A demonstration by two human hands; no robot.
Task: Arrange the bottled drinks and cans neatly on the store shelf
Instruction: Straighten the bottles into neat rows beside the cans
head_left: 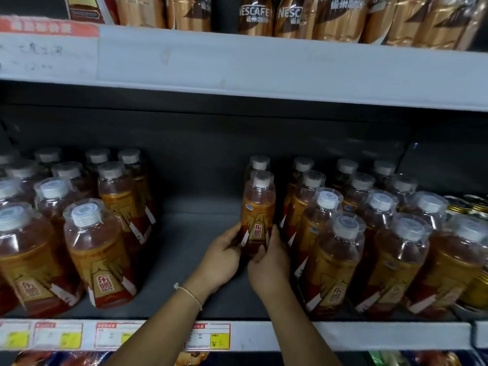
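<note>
Your left hand (220, 256) and right hand (269, 262) both held the lower part of one orange bottle (257, 215), fingers curled around it. It stood upright on the grey shelf (184, 249), in the gap between two bottle groups.

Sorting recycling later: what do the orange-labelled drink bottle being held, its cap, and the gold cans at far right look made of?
The orange-labelled drink bottle, held by both hands, looks like clear glossy plastic: liquid shows through the shoulder. Its grey-white cap seems matte plastic under a clear shrink sleeve. The gold cans look like shiny metal, judging by their reflective rims.
</note>
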